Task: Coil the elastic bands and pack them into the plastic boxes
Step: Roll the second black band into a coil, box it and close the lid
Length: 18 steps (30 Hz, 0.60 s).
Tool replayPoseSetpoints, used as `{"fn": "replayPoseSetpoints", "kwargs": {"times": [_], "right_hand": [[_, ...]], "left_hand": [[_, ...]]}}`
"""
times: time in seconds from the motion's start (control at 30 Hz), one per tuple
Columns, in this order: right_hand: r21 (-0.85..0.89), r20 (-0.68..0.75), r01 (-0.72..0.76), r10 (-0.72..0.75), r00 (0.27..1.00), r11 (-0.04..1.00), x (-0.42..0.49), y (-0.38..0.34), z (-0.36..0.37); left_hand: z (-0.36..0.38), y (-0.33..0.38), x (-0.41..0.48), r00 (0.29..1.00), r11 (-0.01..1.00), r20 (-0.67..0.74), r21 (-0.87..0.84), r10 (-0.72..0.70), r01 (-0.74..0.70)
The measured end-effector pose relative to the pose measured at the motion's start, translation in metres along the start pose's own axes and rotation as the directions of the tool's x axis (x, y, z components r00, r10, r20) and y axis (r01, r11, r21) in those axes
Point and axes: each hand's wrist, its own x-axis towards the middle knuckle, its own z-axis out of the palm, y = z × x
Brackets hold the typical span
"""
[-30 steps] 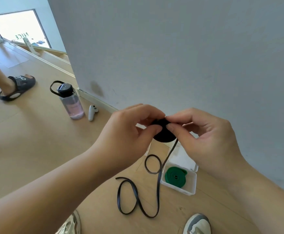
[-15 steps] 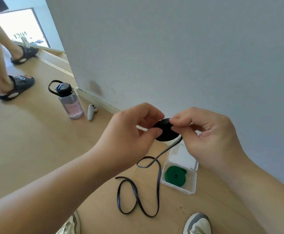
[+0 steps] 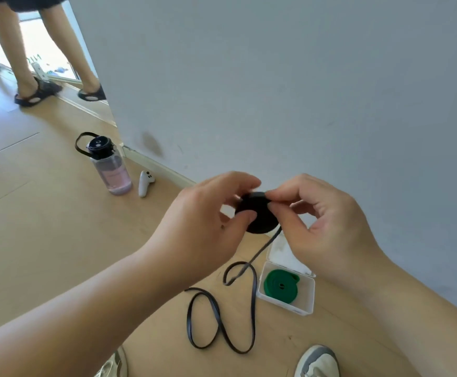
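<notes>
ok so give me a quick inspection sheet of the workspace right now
surface: wooden floor, light planks.
job's things: black band, part coiled between the hands, its tail looping on the floor; green band coiled inside the open plastic box.
clutter: water bottle and white controller by the wall.
grippers: left hand and right hand both pinch the black band.
cables: nothing seen.
surroundings: grey wall; another person's legs in sandals at far left; wearer's shoes at the bottom edge.
</notes>
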Motion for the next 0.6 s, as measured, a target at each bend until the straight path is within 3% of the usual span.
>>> {"fn": "replayPoseSetpoints", "kwargs": {"times": [0.07, 0.13, 0.2, 0.3, 0.37, 0.43, 0.5, 0.6], "right_hand": [[-0.008, 0.014, 0.024, -0.024, 1.000, 1.000, 0.001, 0.000, 0.001], [0.139, -0.008, -0.106, 0.108, 0.994, 0.985, 0.002, -0.002, -0.002], [0.289, -0.015, -0.205, 0.218, 0.976, 0.935, 0.005, -0.003, -0.005], [0.342, -0.008, -0.225, 0.242, 0.970, 0.912, 0.008, -0.001, -0.008], [0.349, -0.026, -0.217, 0.241, 0.970, 0.912, 0.008, 0.001, -0.009], [0.302, -0.027, -0.216, 0.235, 0.972, 0.929, 0.006, 0.002, -0.009], [0.189, -0.007, -0.162, 0.166, 0.986, 0.969, 0.005, 0.004, -0.009], [0.043, 0.024, -0.016, 0.015, 1.000, 0.999, 0.004, 0.006, -0.007]], "left_hand": [[0.001, 0.000, 0.000, 0.999, 0.999, -0.003, -0.003, 0.036, -0.036], [0.000, 0.002, 0.002, 0.992, 0.986, -0.020, -0.115, -0.123, 0.120], [-0.002, 0.004, 0.005, 0.962, 0.918, -0.032, -0.312, -0.269, 0.247], [-0.004, 0.010, 0.009, 0.923, 0.780, -0.036, -0.549, -0.382, 0.302], [-0.004, 0.012, 0.009, 0.913, 0.720, 0.006, -0.614, -0.407, 0.325], [-0.002, 0.010, 0.009, 0.928, 0.805, 0.020, -0.490, -0.373, 0.334], [-0.001, 0.009, 0.007, 0.956, 0.937, 0.003, -0.193, -0.295, 0.290], [0.001, 0.012, 0.004, 0.981, 0.980, 0.024, -0.052, -0.191, 0.192]]}}
